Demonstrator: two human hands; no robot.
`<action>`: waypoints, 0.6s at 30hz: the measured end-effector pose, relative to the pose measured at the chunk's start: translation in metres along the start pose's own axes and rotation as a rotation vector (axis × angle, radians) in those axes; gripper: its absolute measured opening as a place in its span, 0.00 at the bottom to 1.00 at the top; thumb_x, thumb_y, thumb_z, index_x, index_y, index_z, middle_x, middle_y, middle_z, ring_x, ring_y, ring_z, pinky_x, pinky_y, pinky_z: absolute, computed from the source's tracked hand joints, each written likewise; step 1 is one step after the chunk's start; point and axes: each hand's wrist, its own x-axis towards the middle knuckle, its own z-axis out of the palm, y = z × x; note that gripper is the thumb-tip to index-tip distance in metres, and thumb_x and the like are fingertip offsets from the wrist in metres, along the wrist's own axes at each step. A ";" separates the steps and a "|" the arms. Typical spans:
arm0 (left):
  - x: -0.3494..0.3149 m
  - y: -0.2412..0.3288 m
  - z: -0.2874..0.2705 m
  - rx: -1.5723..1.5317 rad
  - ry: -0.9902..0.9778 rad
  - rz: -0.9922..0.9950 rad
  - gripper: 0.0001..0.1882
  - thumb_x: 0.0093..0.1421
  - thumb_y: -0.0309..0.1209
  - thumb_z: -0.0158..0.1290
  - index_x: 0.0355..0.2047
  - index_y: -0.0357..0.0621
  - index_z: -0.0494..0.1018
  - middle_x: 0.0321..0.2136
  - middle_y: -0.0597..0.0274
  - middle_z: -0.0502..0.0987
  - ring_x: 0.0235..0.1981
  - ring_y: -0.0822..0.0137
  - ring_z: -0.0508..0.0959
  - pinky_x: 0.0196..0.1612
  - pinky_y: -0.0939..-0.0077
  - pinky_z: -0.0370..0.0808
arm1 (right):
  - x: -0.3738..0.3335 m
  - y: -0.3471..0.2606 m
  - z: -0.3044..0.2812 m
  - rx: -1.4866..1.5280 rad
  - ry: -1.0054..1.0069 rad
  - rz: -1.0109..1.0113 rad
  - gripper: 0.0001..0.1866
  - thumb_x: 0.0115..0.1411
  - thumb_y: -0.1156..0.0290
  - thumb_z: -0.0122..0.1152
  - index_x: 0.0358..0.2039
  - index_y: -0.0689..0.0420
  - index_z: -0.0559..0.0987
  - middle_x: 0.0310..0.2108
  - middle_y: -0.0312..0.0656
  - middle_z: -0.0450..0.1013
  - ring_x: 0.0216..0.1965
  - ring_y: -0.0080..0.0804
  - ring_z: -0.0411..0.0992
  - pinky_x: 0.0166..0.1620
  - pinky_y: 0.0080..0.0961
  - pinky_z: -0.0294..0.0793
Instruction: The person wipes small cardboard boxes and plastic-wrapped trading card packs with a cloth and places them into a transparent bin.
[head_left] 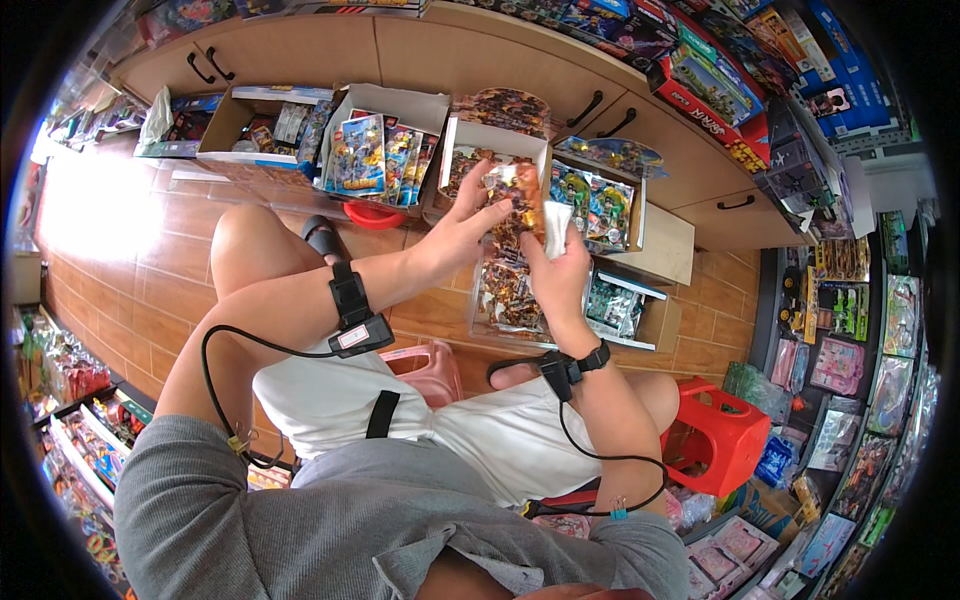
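Observation:
A shiny brown and orange foil packet [522,190] is held up over the boxes in front of me. My left hand [468,218] grips its left side, thumb and fingers closing on the foil. My right hand [560,270] pinches the lower right part, with a whitish strip [557,228] standing up beside its fingers; whether that strip belongs to the packet I cannot tell. Just below the hands lies an open tray of similar brown packets [508,300]. Behind them stands a white display box [495,134] with more brown packets inside.
To the left are a carton of blue packets [357,155] and another open carton [255,130]. Boxes of green packets [590,205] stand right. Wooden cabinets [470,60] line the back. A red stool [718,435] and hanging goods [840,365] are at my right.

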 end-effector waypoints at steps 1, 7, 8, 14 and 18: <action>-0.001 -0.002 0.004 -0.150 -0.127 0.006 0.43 0.70 0.46 0.50 0.73 0.71 0.34 0.69 0.50 0.50 0.66 0.56 0.60 0.59 0.41 0.66 | -0.004 -0.004 0.002 -0.019 -0.039 -0.093 0.13 0.60 0.72 0.65 0.44 0.62 0.78 0.39 0.41 0.74 0.39 0.32 0.73 0.44 0.27 0.72; -0.005 0.008 0.008 -0.561 -0.039 -0.293 0.23 0.72 0.54 0.42 0.54 0.51 0.70 0.43 0.63 0.78 0.45 0.63 0.78 0.52 0.64 0.75 | -0.019 -0.014 0.013 -0.217 -0.261 -0.573 0.19 0.56 0.73 0.62 0.49 0.60 0.81 0.47 0.46 0.70 0.47 0.43 0.69 0.51 0.35 0.69; -0.006 0.013 0.007 -0.585 -0.079 -0.320 0.25 0.72 0.55 0.39 0.52 0.49 0.71 0.43 0.62 0.78 0.45 0.62 0.78 0.53 0.62 0.75 | -0.018 -0.015 0.011 -0.217 -0.262 -0.572 0.19 0.56 0.73 0.62 0.49 0.60 0.81 0.47 0.46 0.70 0.47 0.43 0.69 0.51 0.35 0.69; 0.002 0.016 -0.006 -0.669 -0.210 -0.255 0.29 0.73 0.56 0.31 0.52 0.48 0.72 0.45 0.60 0.78 0.48 0.58 0.78 0.56 0.56 0.73 | -0.003 -0.013 -0.005 -0.491 -0.167 -0.881 0.29 0.39 0.74 0.58 0.48 0.55 0.83 0.43 0.44 0.71 0.45 0.45 0.68 0.50 0.42 0.65; 0.003 0.026 -0.007 -0.629 -0.176 -0.255 0.30 0.75 0.54 0.28 0.58 0.44 0.67 0.53 0.56 0.75 0.56 0.56 0.75 0.61 0.54 0.70 | 0.006 -0.003 -0.010 -0.453 -0.046 -0.757 0.24 0.45 0.81 0.57 0.46 0.58 0.83 0.42 0.44 0.71 0.44 0.44 0.68 0.50 0.40 0.64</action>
